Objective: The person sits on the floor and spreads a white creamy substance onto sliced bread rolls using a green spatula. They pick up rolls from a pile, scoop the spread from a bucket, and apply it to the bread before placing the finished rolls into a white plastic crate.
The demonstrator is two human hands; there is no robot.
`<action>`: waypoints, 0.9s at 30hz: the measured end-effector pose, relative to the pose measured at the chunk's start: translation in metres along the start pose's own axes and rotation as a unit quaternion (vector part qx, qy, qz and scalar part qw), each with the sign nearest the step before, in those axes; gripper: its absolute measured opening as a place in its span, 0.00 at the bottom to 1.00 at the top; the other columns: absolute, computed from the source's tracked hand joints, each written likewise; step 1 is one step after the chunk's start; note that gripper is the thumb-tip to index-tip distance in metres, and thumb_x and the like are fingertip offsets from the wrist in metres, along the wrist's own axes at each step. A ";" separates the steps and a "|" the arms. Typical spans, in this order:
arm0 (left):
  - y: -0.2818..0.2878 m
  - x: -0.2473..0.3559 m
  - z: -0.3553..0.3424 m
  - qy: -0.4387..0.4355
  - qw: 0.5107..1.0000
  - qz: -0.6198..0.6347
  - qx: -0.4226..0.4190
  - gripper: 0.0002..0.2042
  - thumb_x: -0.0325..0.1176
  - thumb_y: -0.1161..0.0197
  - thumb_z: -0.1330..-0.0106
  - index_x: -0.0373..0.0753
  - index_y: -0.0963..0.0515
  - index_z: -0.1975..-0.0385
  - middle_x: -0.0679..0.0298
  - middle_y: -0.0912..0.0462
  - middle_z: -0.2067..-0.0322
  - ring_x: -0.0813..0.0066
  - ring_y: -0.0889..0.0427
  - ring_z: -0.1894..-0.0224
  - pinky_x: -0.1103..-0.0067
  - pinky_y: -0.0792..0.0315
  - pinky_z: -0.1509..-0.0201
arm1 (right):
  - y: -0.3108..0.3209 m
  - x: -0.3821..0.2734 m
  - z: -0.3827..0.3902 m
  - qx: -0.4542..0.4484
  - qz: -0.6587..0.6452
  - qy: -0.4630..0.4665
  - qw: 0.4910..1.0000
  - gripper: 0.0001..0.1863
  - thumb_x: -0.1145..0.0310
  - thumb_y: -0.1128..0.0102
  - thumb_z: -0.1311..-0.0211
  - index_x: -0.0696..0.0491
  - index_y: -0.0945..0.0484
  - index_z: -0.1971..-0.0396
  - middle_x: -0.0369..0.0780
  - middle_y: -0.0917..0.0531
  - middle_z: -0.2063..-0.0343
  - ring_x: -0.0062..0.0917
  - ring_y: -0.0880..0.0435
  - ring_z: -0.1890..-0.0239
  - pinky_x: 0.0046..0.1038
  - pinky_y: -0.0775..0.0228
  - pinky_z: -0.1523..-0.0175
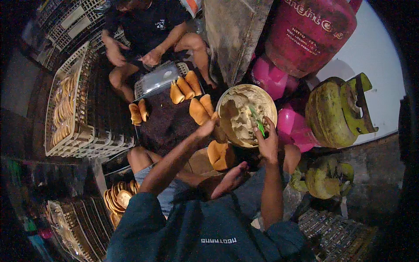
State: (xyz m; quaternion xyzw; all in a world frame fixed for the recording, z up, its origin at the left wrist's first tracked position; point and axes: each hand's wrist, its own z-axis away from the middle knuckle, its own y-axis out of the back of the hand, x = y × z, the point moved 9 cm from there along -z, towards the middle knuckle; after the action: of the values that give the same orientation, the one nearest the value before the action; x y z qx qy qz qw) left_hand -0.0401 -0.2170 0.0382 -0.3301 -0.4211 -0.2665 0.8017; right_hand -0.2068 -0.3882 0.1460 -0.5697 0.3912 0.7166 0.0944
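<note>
A round tub of pale, creamy spread stands in front of me. My right hand is closed around a green-handled spreader, whose blade dips into the spread. At the tub's left side is my left hand, its fingers curled and partly hidden. A dim brown shape lies against that hand, and I cannot tell what it is. Just beyond it, a pair of golden bread rolls rests on the dark work surface. A split roll lies below the tub, near my foot.
Opposite sits a person in a dark shirt, hands near a clear-lidded container. More rolls lie beside it. Stacked crates of bread stand left. Pink and green gas cylinders crowd the right.
</note>
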 end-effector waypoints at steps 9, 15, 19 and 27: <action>-0.037 -0.013 0.046 0.074 0.987 0.125 0.065 0.23 0.39 0.53 0.33 0.31 0.32 0.43 0.47 0.24 0.48 0.52 0.21 0.48 0.60 0.26 0.42 | 0.011 0.006 0.004 0.047 0.034 0.036 0.998 0.30 0.66 0.37 0.37 0.55 0.35 0.36 0.46 0.22 0.47 0.32 0.21 0.48 0.33 0.29 0.44; -0.003 0.010 0.102 0.011 0.935 0.338 0.106 0.28 0.40 0.48 0.44 0.33 0.31 0.44 0.49 0.25 0.46 0.50 0.24 0.45 0.56 0.30 0.38 | 0.008 0.030 0.005 0.001 0.046 -0.004 0.999 0.29 0.62 0.36 0.37 0.54 0.33 0.39 0.49 0.20 0.47 0.38 0.21 0.44 0.35 0.32 0.38; 0.081 0.013 0.129 -0.116 0.927 0.309 0.177 0.31 0.49 0.48 0.40 0.33 0.32 0.41 0.50 0.25 0.45 0.50 0.23 0.45 0.56 0.27 0.41 | -0.009 0.041 0.020 -0.130 0.117 -0.124 0.977 0.14 0.62 0.39 0.35 0.57 0.28 0.59 0.45 0.17 0.69 0.35 0.15 0.59 0.39 0.24 0.55; 0.129 0.036 0.167 -0.304 0.786 0.533 0.074 0.35 0.62 0.58 0.31 0.40 0.36 0.35 0.55 0.29 0.38 0.52 0.28 0.38 0.53 0.35 0.33 | -0.034 -0.022 0.023 -0.144 0.498 0.150 0.842 0.12 0.64 0.45 0.39 0.56 0.19 0.64 0.48 0.15 0.72 0.42 0.14 0.66 0.42 0.22 0.59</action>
State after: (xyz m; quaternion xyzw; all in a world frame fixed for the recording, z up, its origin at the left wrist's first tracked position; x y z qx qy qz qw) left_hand -0.0140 -0.0135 0.1011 -0.5053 -0.4183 0.3499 0.6688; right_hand -0.1964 -0.3428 0.1511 -0.4060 0.5243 0.6213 -0.4174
